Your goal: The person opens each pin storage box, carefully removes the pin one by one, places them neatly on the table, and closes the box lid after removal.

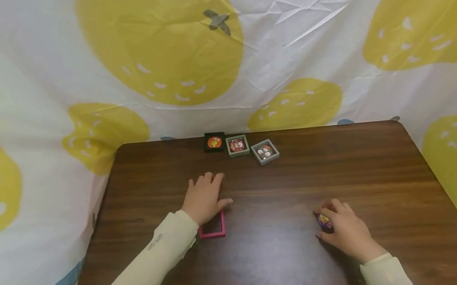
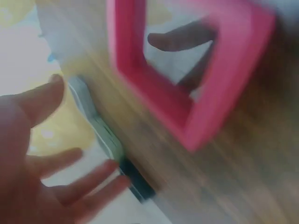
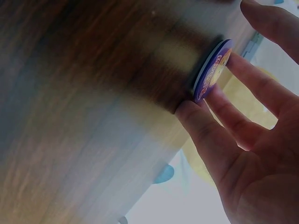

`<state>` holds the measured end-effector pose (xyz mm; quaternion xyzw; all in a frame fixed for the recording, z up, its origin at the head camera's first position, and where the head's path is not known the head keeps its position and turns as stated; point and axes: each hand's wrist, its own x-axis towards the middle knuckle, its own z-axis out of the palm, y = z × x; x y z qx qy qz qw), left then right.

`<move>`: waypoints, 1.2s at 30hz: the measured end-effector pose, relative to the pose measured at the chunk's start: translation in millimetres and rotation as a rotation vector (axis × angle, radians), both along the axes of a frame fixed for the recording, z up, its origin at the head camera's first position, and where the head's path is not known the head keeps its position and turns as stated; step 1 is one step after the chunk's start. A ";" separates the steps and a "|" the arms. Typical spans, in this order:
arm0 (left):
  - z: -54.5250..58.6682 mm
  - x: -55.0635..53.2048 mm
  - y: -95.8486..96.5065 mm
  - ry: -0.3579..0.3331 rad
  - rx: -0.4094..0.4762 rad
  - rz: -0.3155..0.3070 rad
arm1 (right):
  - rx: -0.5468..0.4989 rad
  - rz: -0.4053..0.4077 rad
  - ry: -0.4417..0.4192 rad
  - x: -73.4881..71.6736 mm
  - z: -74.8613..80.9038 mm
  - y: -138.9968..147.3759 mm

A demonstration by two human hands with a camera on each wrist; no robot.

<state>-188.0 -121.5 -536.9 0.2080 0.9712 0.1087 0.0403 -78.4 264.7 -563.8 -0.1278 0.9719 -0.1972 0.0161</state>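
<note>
A square pink frame lies left of centre on the table. My left hand reaches over its far side, fingers spread and thumb apart; in the left wrist view the pink frame shows close up, away from that hand. At the right, a round purple badge with a yellow picture rests by my right hand. In the right wrist view the fingertips of this hand are right at the rim of the badge, and the thumb stands off from it.
Along the table's far edge sit a black box with an orange badge, a green box with a red badge, and a grey box with a patterned badge. A lemon-print cloth hangs behind the brown table.
</note>
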 end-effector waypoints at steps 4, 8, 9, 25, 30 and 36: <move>-5.8 -31.0 -7.2 0.028 0.061 0.012 | -0.001 0.012 0.016 -2.2 2.1 0.5; -16.2 -56.6 -10.3 0.031 0.099 0.003 | 0.005 0.013 0.027 -3.6 2.6 1.8; -19.4 -61.9 -10.6 0.021 0.099 0.007 | 0.006 0.013 0.027 -3.6 2.1 2.0; -24.9 -78.9 -3.7 -0.175 -0.051 0.014 | -0.013 0.004 0.038 -3.1 0.3 1.9; -28.3 -85.4 -4.6 -0.126 -0.020 0.026 | -0.013 -0.001 0.035 -2.2 -0.6 2.8; -35.7 -96.6 -4.0 -0.101 -0.001 0.056 | -0.019 -0.002 0.023 -0.5 -1.6 2.0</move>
